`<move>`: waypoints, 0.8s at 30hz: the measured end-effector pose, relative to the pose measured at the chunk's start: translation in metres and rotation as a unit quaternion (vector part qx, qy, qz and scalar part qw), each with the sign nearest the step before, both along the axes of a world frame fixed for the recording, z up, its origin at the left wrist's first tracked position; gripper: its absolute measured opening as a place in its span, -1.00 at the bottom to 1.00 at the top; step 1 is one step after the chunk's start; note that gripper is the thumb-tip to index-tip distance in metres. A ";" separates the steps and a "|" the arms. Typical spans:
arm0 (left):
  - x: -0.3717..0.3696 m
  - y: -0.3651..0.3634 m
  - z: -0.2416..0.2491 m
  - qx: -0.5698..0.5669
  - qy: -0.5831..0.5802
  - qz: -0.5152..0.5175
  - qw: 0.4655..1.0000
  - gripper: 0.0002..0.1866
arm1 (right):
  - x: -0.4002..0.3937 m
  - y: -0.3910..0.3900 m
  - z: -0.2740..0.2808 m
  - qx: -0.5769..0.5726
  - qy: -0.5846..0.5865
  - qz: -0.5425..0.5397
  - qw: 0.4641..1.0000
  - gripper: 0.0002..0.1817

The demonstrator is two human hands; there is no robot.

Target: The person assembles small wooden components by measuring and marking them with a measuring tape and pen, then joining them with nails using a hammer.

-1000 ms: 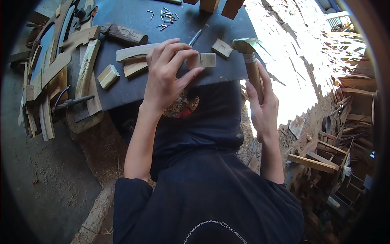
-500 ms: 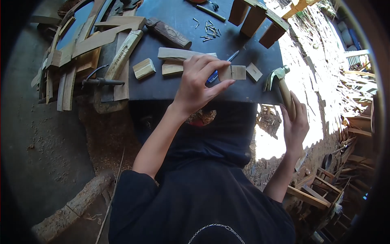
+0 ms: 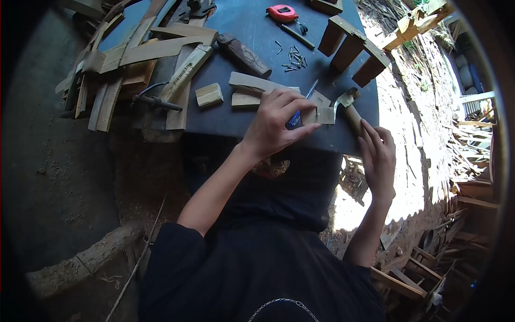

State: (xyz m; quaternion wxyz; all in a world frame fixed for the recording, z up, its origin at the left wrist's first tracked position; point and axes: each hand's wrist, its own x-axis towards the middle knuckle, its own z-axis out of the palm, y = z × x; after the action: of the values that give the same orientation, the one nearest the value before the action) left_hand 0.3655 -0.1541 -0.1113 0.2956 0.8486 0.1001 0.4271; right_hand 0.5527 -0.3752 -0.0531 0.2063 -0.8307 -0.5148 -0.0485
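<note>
My left hand [image 3: 280, 121] is closed on a small wood block [image 3: 308, 115], between thumb and fingers, on the dark table. A pale square wood piece [image 3: 326, 116] adjoins the block on its right. My right hand [image 3: 378, 153] is wrapped round the handle of a claw hammer [image 3: 352, 115], whose head is close to the right side of the pale piece. A blue pen [image 3: 312, 88] lies partly behind my left fingers. Two wood strips [image 3: 248, 81] lie behind my left hand, and a short wood block [image 3: 209, 95] sits further left.
Several nails [image 3: 295, 59] lie scattered beyond the strips. A red tape measure [image 3: 282, 13] and a dark marker [image 3: 298, 36] are at the back. A slotted wooden frame [image 3: 355, 40] stands back right; a carved wood piece [image 3: 244, 55] and stacked wood [image 3: 134, 51] are left.
The hammer and my right hand have moved left, bringing the hammer head near the pale piece. The camera view has shifted, showing more of the table's back. My left hand still grips the block.
</note>
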 end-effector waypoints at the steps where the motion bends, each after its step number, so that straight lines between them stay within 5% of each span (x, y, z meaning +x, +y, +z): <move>1: 0.000 0.000 0.000 -0.001 -0.001 -0.002 1.000 -0.57 | -0.004 0.005 0.000 0.026 0.003 0.003 1.000 -0.56; 3: -0.001 -0.001 0.000 -0.003 -0.002 -0.010 1.000 -0.56 | -0.013 0.014 0.000 0.076 0.008 0.007 0.997 -0.59; 6: -0.002 -0.003 0.005 -0.006 0.000 -0.038 0.999 -0.55 | -0.044 0.028 0.009 0.134 0.272 -0.021 0.953 -0.60; 9: -0.001 -0.008 0.007 -0.046 -0.021 -0.063 0.997 -0.54 | -0.052 0.040 0.005 0.130 0.397 0.019 0.908 -0.59; 15: -0.011 -0.004 0.019 -0.145 -0.033 -0.121 0.981 -0.55 | -0.049 0.058 0.004 0.137 0.534 0.043 0.833 -0.72; 21: -0.013 -0.014 0.026 -0.486 -0.056 -0.168 0.856 -0.65 | -0.061 0.072 0.002 0.217 0.549 0.021 0.807 -0.74; 24: -0.013 -0.010 0.021 -0.560 -0.040 -0.201 0.803 -0.67 | -0.064 0.074 0.000 0.220 0.577 0.015 0.786 -0.75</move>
State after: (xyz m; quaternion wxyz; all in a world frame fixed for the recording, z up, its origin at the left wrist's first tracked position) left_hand 0.3520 -0.1641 -0.0900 0.8023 0.5192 0.1368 0.2609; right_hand 0.4892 -0.3009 -0.0533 0.6428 -0.6283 -0.2875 0.3309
